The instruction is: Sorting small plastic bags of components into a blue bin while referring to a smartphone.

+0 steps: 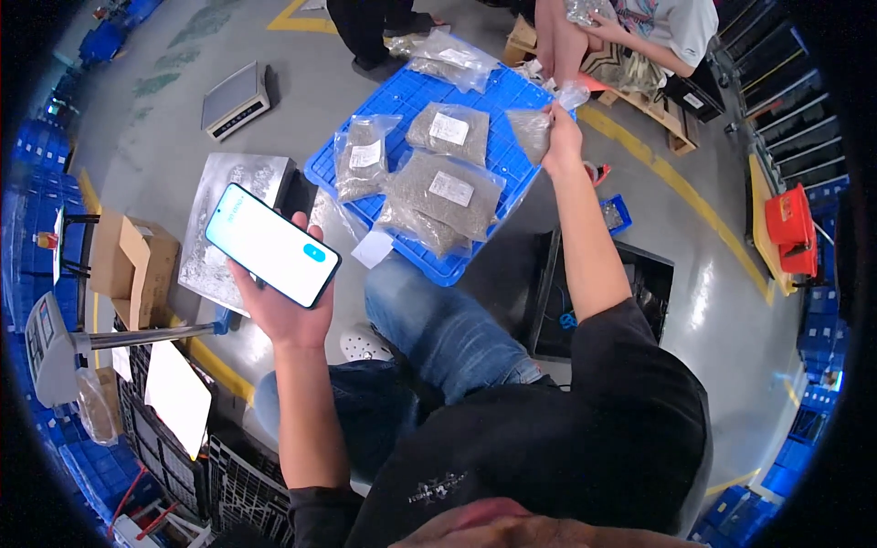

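In my left hand [297, 315] lies a smartphone [272, 245], its lit white screen facing up with a blue button on it. My right hand [563, 142] grips the gathered top of a clear plastic bag [530, 132] at the right edge of a blue plastic pallet [402, 100]. What fills that bag looks like small greyish parts, too fine to name. Several similar bags with white labels rest on the pallet: one at the left [361, 157], one in the middle [448, 132], and a larger pair overlapping nearer me [448, 192]. Another bag [452, 59] lies at the far end.
A metal-topped platform [215, 256] stands left, below a small bench scale [236, 100]. An open cardboard box [132, 269] and a scale display on a pole [53, 347] are farther left. Right of my legs sits a black crate [644, 292]. Another person [671, 36] sits at the back right.
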`<state>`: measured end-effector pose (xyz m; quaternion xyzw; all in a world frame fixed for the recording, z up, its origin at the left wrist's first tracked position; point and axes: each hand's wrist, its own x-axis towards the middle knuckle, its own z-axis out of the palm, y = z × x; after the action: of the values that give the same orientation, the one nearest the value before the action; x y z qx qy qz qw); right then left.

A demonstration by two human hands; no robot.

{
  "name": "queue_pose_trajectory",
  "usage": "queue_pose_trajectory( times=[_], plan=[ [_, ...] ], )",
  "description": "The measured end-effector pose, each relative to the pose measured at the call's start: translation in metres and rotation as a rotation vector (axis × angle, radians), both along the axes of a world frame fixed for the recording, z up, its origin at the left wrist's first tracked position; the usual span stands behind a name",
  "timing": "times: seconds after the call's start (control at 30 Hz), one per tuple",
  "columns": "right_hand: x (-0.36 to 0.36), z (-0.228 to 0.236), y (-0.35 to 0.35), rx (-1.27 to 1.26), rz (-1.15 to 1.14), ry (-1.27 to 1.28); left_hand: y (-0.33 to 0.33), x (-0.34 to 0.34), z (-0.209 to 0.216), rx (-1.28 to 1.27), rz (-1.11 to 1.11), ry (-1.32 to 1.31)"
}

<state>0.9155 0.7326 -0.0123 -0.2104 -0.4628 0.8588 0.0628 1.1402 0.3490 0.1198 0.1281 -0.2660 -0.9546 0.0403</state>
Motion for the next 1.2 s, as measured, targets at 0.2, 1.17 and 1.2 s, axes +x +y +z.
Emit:
queue_pose_trajectory(
  times=[0.2, 1.17, 1.2],
  plan=[
    [-0.02, -0.051, -0.015, 1.216, -0.131, 0.228, 0.001, 0.002, 0.0, 0.085, 0.005, 0.017],
    [-0.1, -0.028, -0.132, 1.866, 0.697, -0.327, 0.001, -0.007, -0.005, -0.038, 0.079, -0.082],
    [-0.101, -0.03, -0.132, 1.871, 0.689, -0.318, 0.0, -0.008, -0.005, -0.039, 0.075, -0.083]
  ],
)
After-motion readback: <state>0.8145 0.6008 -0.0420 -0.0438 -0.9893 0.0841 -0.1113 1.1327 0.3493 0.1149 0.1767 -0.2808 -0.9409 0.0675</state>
